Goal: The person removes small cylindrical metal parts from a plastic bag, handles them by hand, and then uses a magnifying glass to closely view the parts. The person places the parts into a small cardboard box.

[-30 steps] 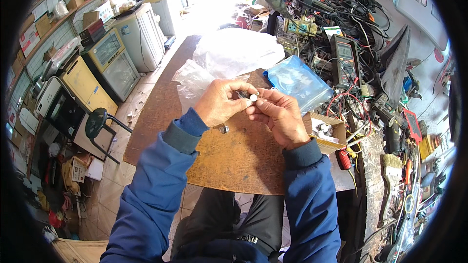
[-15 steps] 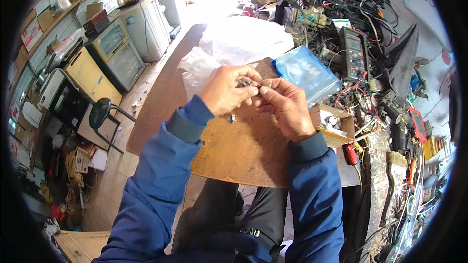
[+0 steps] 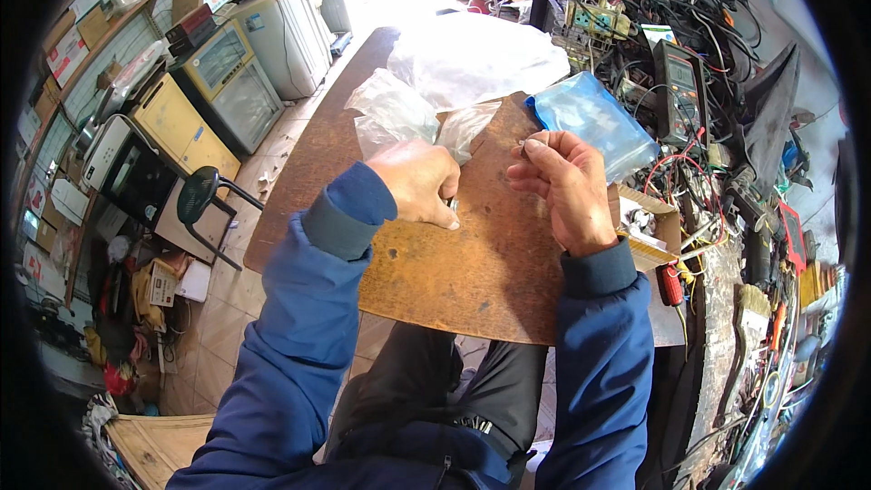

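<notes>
My left hand [image 3: 415,183] is down at the brown wooden tabletop [image 3: 454,286], knuckles up. Its thumb and fingers close around a small shiny metal piece [image 3: 454,204], mostly hidden by them. To the right and slightly higher, my right hand [image 3: 570,183] pinches a small dark part [image 3: 523,151] between thumb and forefinger; its exact kind is too small to make out. A crumpled clear plastic bag [image 3: 395,113] lies just beyond my left hand. Past my right hand is a blue and clear plastic packet [image 3: 594,122].
A small open carton [image 3: 649,227] of pale parts stands right of my right wrist, near a red-handled tool [image 3: 670,285]. A multimeter [image 3: 680,91] and tangled cables crowd the right bench. A large white bag [image 3: 481,59] covers the far tabletop. A dark stool [image 3: 200,195] stands left.
My hands, together before over a small part, have parted. The left has dropped to the tabletop where a small metal piece lay; the right has moved right, still pinching a small part.
</notes>
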Demonstrator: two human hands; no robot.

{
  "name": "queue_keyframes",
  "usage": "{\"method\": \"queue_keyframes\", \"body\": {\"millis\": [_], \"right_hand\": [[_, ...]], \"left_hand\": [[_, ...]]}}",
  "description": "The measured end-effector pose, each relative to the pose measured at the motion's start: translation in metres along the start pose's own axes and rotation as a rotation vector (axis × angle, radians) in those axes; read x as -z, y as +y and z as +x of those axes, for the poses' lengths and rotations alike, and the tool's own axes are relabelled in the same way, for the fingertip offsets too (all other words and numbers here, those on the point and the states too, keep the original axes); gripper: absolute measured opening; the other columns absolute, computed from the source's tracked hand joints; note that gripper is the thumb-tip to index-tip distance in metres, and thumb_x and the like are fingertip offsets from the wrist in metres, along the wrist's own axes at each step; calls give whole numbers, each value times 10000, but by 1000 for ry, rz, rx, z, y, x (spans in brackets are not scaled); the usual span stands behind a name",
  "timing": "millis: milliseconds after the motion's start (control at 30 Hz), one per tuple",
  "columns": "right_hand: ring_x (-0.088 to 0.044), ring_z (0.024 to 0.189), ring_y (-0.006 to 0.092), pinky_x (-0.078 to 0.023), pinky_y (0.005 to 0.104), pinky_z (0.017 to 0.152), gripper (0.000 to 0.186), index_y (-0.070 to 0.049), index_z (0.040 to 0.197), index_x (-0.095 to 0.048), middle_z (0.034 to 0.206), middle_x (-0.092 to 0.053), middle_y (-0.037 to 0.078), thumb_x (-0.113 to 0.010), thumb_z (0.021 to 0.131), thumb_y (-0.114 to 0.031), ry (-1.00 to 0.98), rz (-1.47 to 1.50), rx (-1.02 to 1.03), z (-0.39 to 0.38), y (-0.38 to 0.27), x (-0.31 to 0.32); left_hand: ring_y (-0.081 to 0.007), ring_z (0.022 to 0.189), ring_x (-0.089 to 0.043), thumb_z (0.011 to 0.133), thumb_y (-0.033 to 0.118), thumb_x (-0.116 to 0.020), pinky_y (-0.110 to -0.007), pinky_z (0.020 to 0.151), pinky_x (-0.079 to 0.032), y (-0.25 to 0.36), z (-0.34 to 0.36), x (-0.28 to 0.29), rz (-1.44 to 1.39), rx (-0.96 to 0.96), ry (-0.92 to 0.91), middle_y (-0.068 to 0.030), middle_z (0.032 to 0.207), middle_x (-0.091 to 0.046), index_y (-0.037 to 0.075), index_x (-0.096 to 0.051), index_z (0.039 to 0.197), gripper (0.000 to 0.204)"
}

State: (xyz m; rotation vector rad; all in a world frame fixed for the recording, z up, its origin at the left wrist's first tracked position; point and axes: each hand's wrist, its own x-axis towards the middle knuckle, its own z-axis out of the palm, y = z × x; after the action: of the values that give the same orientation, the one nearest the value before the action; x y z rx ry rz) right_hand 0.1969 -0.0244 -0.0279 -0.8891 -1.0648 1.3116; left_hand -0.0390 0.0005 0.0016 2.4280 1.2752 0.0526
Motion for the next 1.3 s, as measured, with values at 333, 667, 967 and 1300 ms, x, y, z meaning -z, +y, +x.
{"method": "queue_keyframes", "body": {"millis": [333,667,967,1300], "right_hand": [[-680,686,192,-569,298,572,96,19,1014,-580,940,-670,137,-556,964,-60,-156,181,-124,-2,3,-5],[-553,555,66,-351,202,420,112,-56,971,-625,830,-647,33,-613,1008,-160,-161,137,-106,-7,4,-13],[-535,541,78,-347,212,415,124,-52,959,-617,809,-637,33,-586,1009,-161,-149,72,-150,-4,7,-11],[-523,528,98,-328,221,407,117,-71,951,-581,807,-625,40,-534,1009,-162,-171,115,-232,-5,2,-10]], "left_hand": [[-45,779,-578,926,184,-782,-208,679,-492,9,13,-1,-814,-354,411,7,909,-636,-14,-648,1176,346],[-83,850,-609,920,97,-745,-252,763,-512,21,21,-14,-560,-232,526,-5,896,-671,-10,-688,1218,322],[-89,829,-579,917,83,-730,-260,750,-499,26,17,-12,-510,-204,453,-16,897,-634,-7,-685,1246,344],[-96,816,-594,947,91,-691,-272,746,-507,24,20,-16,-536,-244,424,-28,886,-661,6,-677,1272,336]]}}
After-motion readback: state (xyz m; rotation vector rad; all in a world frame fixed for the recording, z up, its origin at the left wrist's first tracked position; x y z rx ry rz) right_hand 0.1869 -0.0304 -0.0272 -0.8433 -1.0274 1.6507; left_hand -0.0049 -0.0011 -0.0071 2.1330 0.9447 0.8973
